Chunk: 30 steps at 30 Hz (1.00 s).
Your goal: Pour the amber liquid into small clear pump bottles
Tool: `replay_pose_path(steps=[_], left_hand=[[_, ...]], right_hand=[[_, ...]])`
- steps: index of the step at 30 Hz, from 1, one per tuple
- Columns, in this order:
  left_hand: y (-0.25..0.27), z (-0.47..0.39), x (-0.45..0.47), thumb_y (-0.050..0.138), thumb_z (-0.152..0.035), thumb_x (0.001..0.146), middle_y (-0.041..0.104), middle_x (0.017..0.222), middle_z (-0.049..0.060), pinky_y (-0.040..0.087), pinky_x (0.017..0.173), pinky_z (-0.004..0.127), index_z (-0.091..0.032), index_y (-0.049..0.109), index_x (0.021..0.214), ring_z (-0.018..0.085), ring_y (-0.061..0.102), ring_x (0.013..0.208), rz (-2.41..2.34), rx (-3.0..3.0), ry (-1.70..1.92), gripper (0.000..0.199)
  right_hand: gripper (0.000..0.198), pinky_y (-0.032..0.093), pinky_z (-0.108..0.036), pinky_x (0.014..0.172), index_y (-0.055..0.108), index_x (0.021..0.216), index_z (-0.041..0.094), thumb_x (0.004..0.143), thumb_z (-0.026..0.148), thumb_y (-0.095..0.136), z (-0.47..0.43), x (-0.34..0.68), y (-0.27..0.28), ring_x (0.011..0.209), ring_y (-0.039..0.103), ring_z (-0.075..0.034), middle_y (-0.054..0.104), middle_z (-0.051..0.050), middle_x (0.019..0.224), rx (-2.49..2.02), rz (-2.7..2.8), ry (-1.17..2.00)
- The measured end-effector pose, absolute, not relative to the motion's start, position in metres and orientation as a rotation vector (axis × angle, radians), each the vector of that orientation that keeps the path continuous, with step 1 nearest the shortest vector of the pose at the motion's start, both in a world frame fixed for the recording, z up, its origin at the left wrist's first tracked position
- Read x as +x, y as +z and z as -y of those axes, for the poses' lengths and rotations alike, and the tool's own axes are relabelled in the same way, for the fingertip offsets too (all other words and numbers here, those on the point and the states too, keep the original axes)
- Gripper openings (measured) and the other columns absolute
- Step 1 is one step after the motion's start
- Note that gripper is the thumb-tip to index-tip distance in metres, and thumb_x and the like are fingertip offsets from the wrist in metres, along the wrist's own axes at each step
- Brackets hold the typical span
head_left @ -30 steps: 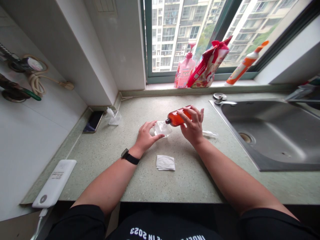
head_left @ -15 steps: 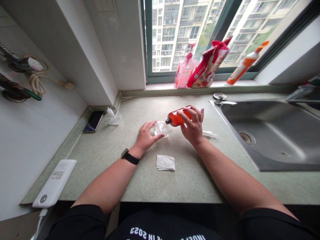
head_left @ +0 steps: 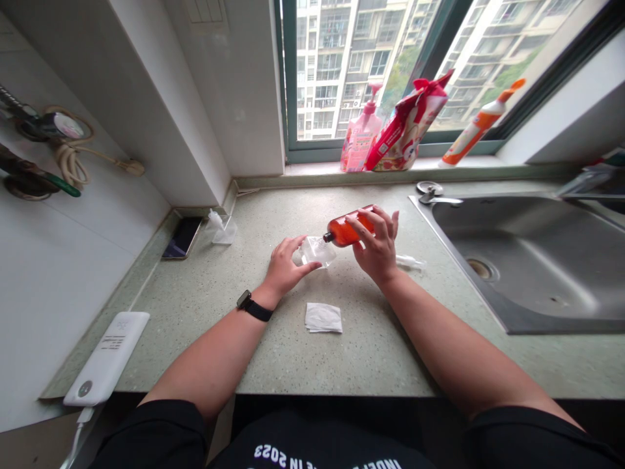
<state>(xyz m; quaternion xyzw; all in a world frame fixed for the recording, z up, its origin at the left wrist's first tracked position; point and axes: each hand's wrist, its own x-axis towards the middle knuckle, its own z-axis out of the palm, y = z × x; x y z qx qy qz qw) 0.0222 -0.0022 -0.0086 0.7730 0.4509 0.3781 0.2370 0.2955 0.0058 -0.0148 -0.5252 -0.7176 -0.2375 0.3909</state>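
My left hand (head_left: 288, 266), with a black watch on its wrist, is closed around the side of a small clear plastic container (head_left: 317, 253) on the counter. In my right hand (head_left: 377, 244) is an amber-red bottle (head_left: 347, 229), tipped so its dark threaded neck points left and down at the container's top. Whether liquid runs from the neck is too small to tell. Behind my right wrist lies a clear pump top (head_left: 411, 262). A folded white tissue (head_left: 323, 318) lies flat on the counter in front of the container.
A phone (head_left: 182, 238) and a clear bottle with a white pump (head_left: 222, 228) stand at the back left. The power bank (head_left: 107, 358) lies at the left edge. A steel sink (head_left: 537, 260) is on the right. Pink pump bottle (head_left: 361, 140), red bag (head_left: 410, 127) and orange bottle (head_left: 473, 133) line the sill.
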Motion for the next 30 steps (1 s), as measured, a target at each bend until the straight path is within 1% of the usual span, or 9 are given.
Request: replay_pose_path(steps=[5, 11, 17, 23, 30], left_hand=[[-0.0092, 0.0021, 0.0228, 0.087, -0.063, 0.086, 0.071, 0.129, 0.010, 0.058, 0.103, 0.053, -0.027, 0.062, 0.148, 0.031, 0.071, 0.116, -1.231, 2.117, 1.038, 0.076], [-0.0089, 0.0020, 0.0228, 0.088, -0.061, 0.085, 0.071, 0.130, 0.011, 0.058, 0.104, 0.052, -0.025, 0.062, 0.148, 0.031, 0.072, 0.116, -1.231, 2.100, 1.035, 0.077], [-0.0087, 0.0026, 0.0222, 0.087, -0.063, 0.086, 0.070, 0.130, 0.011, 0.060, 0.102, 0.052, -0.026, 0.062, 0.148, 0.031, 0.072, 0.116, -1.224, 2.091, 1.039, 0.076], [-0.0109, 0.0023, 0.0226, 0.089, -0.060, 0.085, 0.069, 0.133, 0.012, 0.060, 0.104, 0.052, -0.026, 0.062, 0.148, 0.030, 0.072, 0.116, -1.208, 2.059, 1.050, 0.076], [-0.0112, 0.0023, 0.0232, 0.091, -0.058, 0.084, 0.067, 0.138, 0.013, 0.061, 0.105, 0.050, -0.026, 0.064, 0.146, 0.030, 0.074, 0.117, -1.192, 2.053, 1.081, 0.074]], right_hand=[[0.080, 0.022, -0.079, 0.132, 0.052, 0.157, 0.046, 0.089, 0.005, 0.062, -0.0059, 0.2956, -0.0146, 0.153, 0.046, -0.037, 0.060, -0.006, 0.147, -1.328, 1.826, -0.590], [0.081, 0.021, -0.078, 0.132, 0.051, 0.158, 0.048, 0.090, 0.004, 0.062, -0.0064, 0.2960, -0.0150, 0.153, 0.046, -0.036, 0.058, -0.005, 0.149, -1.316, 1.823, -0.581], [0.080, 0.021, -0.078, 0.132, 0.051, 0.158, 0.047, 0.091, 0.004, 0.062, -0.0062, 0.2961, -0.0149, 0.153, 0.047, -0.036, 0.059, -0.005, 0.149, -1.285, 1.823, -0.598], [0.078, 0.023, -0.078, 0.132, 0.050, 0.157, 0.047, 0.093, 0.005, 0.061, -0.0058, 0.2951, -0.0142, 0.153, 0.048, -0.036, 0.060, -0.006, 0.147, -1.285, 1.814, -0.618], [0.079, 0.020, -0.080, 0.132, 0.054, 0.155, 0.046, 0.089, 0.005, 0.062, -0.0064, 0.2960, -0.0146, 0.154, 0.045, -0.038, 0.060, -0.006, 0.148, -1.323, 1.830, -0.583]])
